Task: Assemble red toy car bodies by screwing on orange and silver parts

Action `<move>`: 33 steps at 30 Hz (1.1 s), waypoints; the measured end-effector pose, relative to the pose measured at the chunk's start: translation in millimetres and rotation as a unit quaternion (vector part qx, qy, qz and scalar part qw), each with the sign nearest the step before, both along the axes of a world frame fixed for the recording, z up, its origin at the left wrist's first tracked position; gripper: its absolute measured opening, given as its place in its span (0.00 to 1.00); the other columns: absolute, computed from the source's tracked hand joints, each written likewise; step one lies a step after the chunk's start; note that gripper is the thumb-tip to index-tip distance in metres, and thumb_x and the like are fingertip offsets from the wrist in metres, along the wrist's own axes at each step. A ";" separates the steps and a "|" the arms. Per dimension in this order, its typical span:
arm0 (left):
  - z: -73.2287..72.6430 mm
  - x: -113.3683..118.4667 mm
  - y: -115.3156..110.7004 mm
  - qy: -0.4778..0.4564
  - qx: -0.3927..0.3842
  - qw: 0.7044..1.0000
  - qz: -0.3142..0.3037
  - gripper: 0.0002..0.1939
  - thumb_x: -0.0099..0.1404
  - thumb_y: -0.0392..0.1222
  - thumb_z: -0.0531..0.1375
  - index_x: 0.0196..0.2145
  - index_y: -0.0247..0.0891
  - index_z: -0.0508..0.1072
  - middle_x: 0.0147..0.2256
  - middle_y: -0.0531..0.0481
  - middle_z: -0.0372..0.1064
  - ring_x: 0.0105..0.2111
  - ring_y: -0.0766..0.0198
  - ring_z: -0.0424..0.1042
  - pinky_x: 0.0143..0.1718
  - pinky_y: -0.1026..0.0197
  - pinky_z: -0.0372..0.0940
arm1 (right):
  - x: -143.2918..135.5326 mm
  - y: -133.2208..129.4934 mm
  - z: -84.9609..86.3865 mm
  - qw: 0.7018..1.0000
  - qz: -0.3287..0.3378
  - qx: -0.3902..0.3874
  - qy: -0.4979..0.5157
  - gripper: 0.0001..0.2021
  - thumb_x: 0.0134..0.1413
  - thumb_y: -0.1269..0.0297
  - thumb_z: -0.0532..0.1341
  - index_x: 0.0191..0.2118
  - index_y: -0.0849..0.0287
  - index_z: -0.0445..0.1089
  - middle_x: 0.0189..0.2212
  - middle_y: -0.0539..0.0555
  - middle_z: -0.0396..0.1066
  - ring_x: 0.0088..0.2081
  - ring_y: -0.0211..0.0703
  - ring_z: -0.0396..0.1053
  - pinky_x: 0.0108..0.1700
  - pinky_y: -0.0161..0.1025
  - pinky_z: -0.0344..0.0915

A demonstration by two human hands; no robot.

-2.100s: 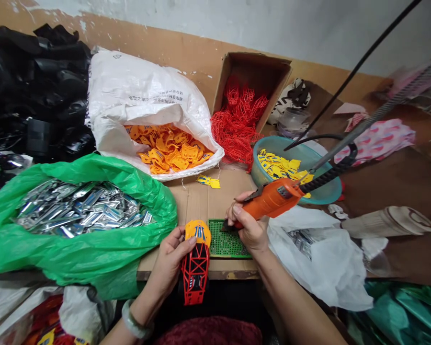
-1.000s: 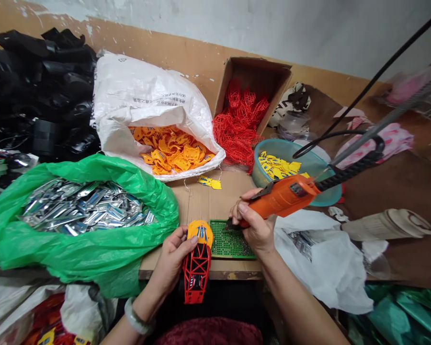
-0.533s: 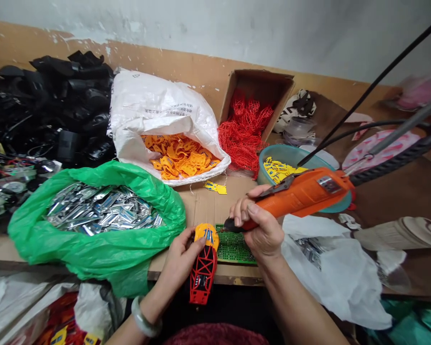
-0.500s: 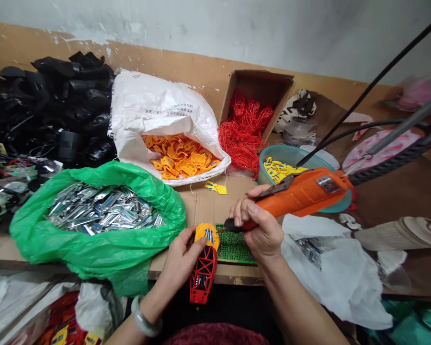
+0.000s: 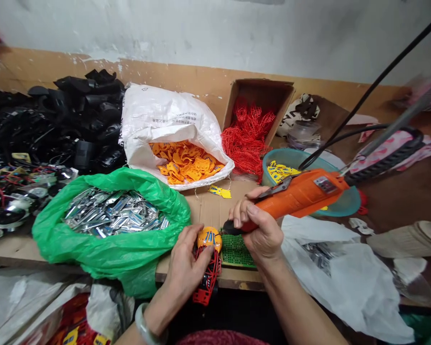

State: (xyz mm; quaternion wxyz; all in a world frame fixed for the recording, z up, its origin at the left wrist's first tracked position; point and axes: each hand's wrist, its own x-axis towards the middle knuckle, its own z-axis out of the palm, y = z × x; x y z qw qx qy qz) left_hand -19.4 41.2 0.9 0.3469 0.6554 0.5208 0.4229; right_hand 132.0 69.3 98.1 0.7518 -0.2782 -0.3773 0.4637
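My left hand (image 5: 188, 261) is closed around a toy car body (image 5: 210, 237) with an orange front, blue markings and a red lattice frame behind. The body is tilted at the table's front edge. In my right hand (image 5: 260, 227) is an orange electric screwdriver (image 5: 296, 194), held level with its tip pointing left. That tip meets or nearly meets the right side of the orange front; exact contact is too small to tell. Beneath the screwdriver's nose lies a green perforated tray (image 5: 239, 251), partly covered by my right hand.
A green bag (image 5: 172, 225) of silvery parts stands left. Behind are a white sack (image 5: 158, 108) of orange pieces, a cardboard box (image 5: 234, 103) with red lattice frames and a teal basin (image 5: 345, 203) with yellow parts. Black parts (image 5: 82, 115) are heaped far left; a cable (image 5: 377, 86) hangs right.
The toy car body has turned and tilted in my left hand, and the screwdriver tip is now against or very near its side. The camera view has shifted slightly.
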 end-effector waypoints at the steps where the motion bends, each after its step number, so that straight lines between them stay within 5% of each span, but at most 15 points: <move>1: 3.8 0.3 -1.5 -0.017 0.008 1.000 -0.002 0.18 0.62 0.42 0.63 0.50 0.35 0.75 0.48 0.38 0.73 0.50 0.49 0.71 0.54 0.47 0.64 | -1.5 -0.5 0.8 1.000 0.005 0.000 0.004 0.09 0.45 0.66 0.64 0.36 0.55 0.68 0.15 0.41 0.63 0.15 0.36 0.61 0.25 0.39 0.65; 7: 20.8 0.9 -1.6 -0.115 -0.036 0.993 -0.015 0.03 0.61 0.41 0.65 0.33 0.39 0.78 0.44 0.41 0.75 0.52 0.48 0.70 0.55 0.46 0.61 | -11.0 -5.4 4.2 0.999 0.032 -0.001 0.020 0.09 0.46 0.66 0.65 0.36 0.56 0.68 0.15 0.41 0.64 0.15 0.36 0.61 0.25 0.38 0.65; 12: 21.6 -0.4 -1.0 -0.149 -0.055 0.987 -0.032 0.05 0.62 0.40 0.64 0.28 0.39 0.76 0.41 0.41 0.76 0.50 0.48 0.71 0.53 0.46 0.61 | -14.2 -7.8 5.3 0.999 0.040 0.001 0.014 0.09 0.46 0.67 0.64 0.36 0.55 0.67 0.15 0.41 0.64 0.14 0.36 0.61 0.25 0.38 0.64; 33: 18.6 1.5 -3.6 0.106 0.177 0.977 -0.045 0.09 0.64 0.27 0.60 0.31 0.40 0.72 0.42 0.44 0.75 0.48 0.49 0.68 0.52 0.44 0.63 | -5.5 -14.4 -13.7 0.995 0.093 -0.002 -0.042 0.10 0.52 0.64 0.66 0.40 0.55 0.67 0.18 0.42 0.63 0.17 0.38 0.62 0.25 0.39 0.64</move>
